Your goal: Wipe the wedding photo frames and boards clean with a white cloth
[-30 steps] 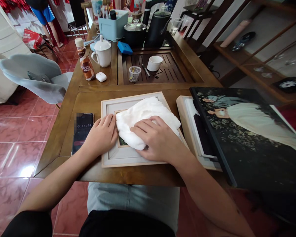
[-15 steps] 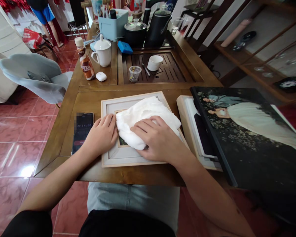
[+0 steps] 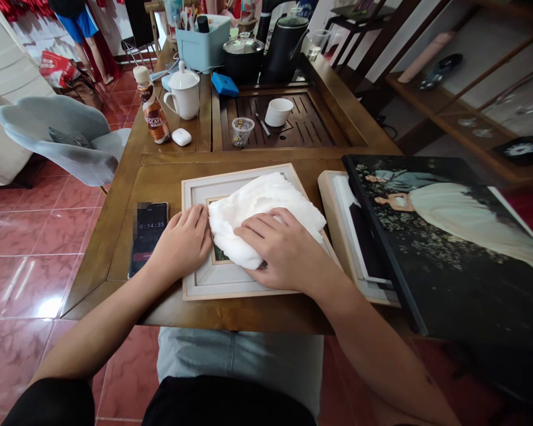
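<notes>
A picture frame (image 3: 195,283) with a pale wood edge and a light grey inner border lies flat on the table. Over its middle is a bunched, fluffy white cloth (image 3: 266,204), which hides most of the picture. My right hand (image 3: 288,248) is curled around the near right part of the cloth and presses it on the frame. My left hand (image 3: 189,239) rests flat on the frame's left side, its fingertips beside the cloth's edge. Just left of that hand lies a phone (image 3: 148,236) with a timer on its screen.
At the right, a large wedding photo panel (image 3: 444,236) leans over another wooden frame (image 3: 333,207). Farther back stand a coffee bottle (image 3: 153,112), a lidded white mug (image 3: 185,94), a white earbud case (image 3: 182,137), a plastic cup (image 3: 242,131), a white cup (image 3: 279,112) and a black kettle (image 3: 286,50).
</notes>
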Tool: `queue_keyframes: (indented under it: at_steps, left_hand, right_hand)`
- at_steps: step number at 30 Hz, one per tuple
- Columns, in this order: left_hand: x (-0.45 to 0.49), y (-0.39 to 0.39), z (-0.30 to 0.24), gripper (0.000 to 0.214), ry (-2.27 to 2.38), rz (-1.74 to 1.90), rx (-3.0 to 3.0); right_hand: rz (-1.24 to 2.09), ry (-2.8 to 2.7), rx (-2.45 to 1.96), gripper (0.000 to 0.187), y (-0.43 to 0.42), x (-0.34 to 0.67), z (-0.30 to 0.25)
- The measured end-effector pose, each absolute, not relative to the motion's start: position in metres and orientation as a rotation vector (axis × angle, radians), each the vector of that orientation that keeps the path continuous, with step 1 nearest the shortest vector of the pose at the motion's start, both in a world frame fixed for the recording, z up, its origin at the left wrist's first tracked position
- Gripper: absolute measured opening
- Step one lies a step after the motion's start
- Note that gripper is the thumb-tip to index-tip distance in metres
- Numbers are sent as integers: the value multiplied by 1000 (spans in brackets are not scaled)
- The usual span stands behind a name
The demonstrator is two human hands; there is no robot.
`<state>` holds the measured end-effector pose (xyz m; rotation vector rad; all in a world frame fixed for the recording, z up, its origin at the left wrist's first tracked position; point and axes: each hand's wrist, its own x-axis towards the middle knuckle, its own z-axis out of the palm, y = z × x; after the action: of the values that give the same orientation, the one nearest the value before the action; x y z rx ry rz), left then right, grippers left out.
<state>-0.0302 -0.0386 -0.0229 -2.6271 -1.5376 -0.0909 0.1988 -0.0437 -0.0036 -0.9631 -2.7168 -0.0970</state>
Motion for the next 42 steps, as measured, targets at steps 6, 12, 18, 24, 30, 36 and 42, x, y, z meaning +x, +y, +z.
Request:
queue_keyframes:
  at_steps: [6, 12, 18, 24, 30, 36, 42]
  left_hand:
    - [-30, -39, -22, 51, -1529, -95, -2621]
    - [-30, -39, -22, 52, -1526, -65, -2613]
    - [-30, -39, -23, 50, -1529, -83, -2615]
    - [-31, -39, -23, 50, -1527, -90, -2620]
    - [-31, -39, -24, 49, -1525, -88, -2617]
    - [-31, -38, -23, 47, -1536, -86, -2620]
    - [-30, -39, -22, 49, -1537, -82, -2610]
  right_hand:
    - [-86, -2722, -969, 33, -44, 199, -3]
    - [-102, -2719, -967, 33, -44, 199, -4]
    - [-95, -2724, -966, 34, -43, 199, -4]
    - [-104, -2720, -968, 34, -44, 199, -5]
    - [-104, -2728, -949, 32, -43, 198, -5]
    - [-97, -2731, -933, 33, -43, 198, -4]
    - [-95, -2704, -992, 33, -43, 199, -4]
